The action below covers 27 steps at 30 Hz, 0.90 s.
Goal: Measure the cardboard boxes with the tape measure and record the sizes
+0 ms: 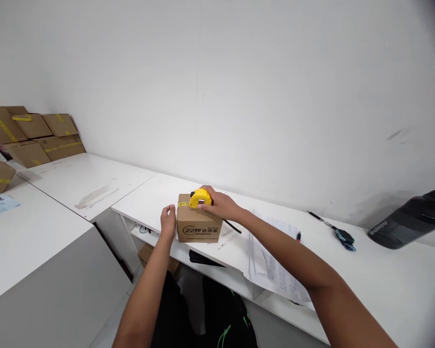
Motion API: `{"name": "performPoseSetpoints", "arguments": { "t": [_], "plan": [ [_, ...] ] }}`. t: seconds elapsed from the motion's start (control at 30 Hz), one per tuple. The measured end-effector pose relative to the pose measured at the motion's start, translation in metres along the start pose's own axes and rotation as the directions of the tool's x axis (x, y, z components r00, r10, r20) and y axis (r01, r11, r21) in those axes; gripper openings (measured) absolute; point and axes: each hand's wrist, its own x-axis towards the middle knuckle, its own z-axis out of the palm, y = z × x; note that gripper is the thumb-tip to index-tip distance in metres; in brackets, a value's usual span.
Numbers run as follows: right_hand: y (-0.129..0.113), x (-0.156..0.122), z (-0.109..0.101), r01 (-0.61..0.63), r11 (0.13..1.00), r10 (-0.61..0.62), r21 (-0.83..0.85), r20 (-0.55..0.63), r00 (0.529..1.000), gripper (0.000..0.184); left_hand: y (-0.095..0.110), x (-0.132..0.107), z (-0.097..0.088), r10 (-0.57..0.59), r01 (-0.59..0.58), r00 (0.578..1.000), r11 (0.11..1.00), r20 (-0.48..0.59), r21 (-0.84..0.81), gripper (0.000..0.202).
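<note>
A small brown cardboard box (198, 228) with dark printing stands upright on the white desk, near its front edge. My right hand (217, 204) grips a yellow tape measure (199, 198) at the top of the box. From its case a short yellow strip (183, 204) runs left along the box top to the left edge. Beside that edge is my left hand (168, 222), its fingers curled in close to the strip's end. Whether they pinch it I cannot make out. A thin black pen-like stick (232, 226) lies just right of the box.
Papers (275, 256) and a red-and-black pen (298, 237) lie to the right. Farther right are a dark keyring-like item (344, 237) and a black bottle (409, 220) on its side. Several cardboard boxes (63, 146) are stacked far left. A shelf (217, 278) runs under the desk.
</note>
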Motion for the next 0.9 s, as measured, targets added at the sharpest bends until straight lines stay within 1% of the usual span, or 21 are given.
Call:
{"name": "performPoseSetpoints", "arguments": {
  "t": [0.03,0.07,0.13,0.17,0.23,0.3,0.37,0.47,0.57,0.67,0.77,0.9],
  "plan": [
    [-0.003,0.001,0.002,0.018,1.0,-0.017,-0.021,0.009,1.0,0.057,0.007,-0.004,-0.001,0.005,-0.005,1.0,1.0,-0.001,0.003,0.044],
    [-0.006,0.002,0.004,0.036,0.999,-0.036,-0.032,0.014,0.999,0.055,0.015,-0.009,-0.003,-0.001,0.001,1.0,1.0,0.026,-0.003,0.048],
    [-0.009,0.009,0.009,0.072,0.997,-0.071,-0.039,0.025,0.997,0.053,0.025,-0.022,-0.005,-0.024,0.027,0.99,0.999,0.139,-0.023,0.054],
    [-0.01,0.014,0.011,0.084,0.996,-0.083,-0.041,0.029,0.996,0.052,0.028,-0.029,-0.006,-0.029,0.036,0.979,0.999,0.202,-0.027,0.056],
    [-0.011,0.024,0.014,0.094,0.995,-0.092,-0.041,0.039,0.995,0.052,0.028,-0.041,-0.005,-0.016,0.02,0.957,1.0,0.291,-0.012,0.066],
    [-0.012,0.034,0.017,0.119,0.993,-0.117,-0.021,0.062,0.991,0.052,0.023,-0.048,-0.001,0.029,-0.036,0.948,0.999,0.316,0.016,0.071],
    [-0.013,0.042,0.018,0.164,0.986,-0.164,0.004,0.107,0.981,0.051,0.018,-0.051,0.002,0.084,-0.098,0.945,0.995,0.316,0.027,0.07],
    [-0.016,0.049,0.017,0.216,0.976,-0.211,-0.011,0.169,0.963,0.05,0.015,-0.054,0.006,0.116,-0.129,0.944,0.991,0.309,0.021,0.067],
    [-0.019,0.049,0.012,0.237,0.968,-0.217,-0.079,0.205,0.954,0.05,0.017,-0.058,0.008,0.093,-0.114,0.953,0.992,0.288,0.057,0.06],
    [-0.016,0.041,0.003,0.245,0.961,-0.213,-0.128,0.221,0.952,0.049,0.018,-0.064,0.009,0.076,-0.105,0.972,0.987,0.222,0.121,0.054],
    [-0.002,0.027,-0.011,0.186,0.973,-0.152,-0.138,0.222,0.963,0.051,0.019,-0.064,0.01,0.098,-0.126,0.978,0.981,0.185,0.149,0.052],
    [0.029,-0.002,-0.032,0.036,0.997,-0.021,-0.069,0.208,0.978,0.054,0.02,-0.06,0.01,0.102,-0.132,0.976,0.98,0.194,0.147,0.05]
  ]
}}
